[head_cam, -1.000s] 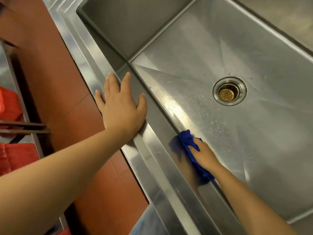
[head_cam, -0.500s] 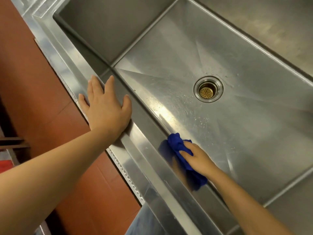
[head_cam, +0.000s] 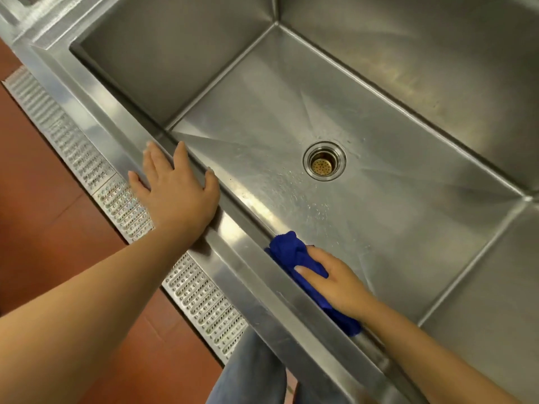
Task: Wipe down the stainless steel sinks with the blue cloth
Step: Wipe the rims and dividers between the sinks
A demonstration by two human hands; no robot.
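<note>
Because the blue cloth point(head_cam: 294, 255), bunched against the near inner wall of the sink point(head_cam: 408, 228) just below its rim point(head_cam: 230, 237), looks soft, light and limp, it suits being held as a wad, which the reaching right hand point(head_cam: 335, 284) grips, thumb on top, while the left hand point(head_cam: 175, 191) rests flat on the rim, fingers spread

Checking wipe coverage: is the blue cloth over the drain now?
No, the blue cloth lies against the near wall of the sink under the right hand, apart from the drain.
</note>
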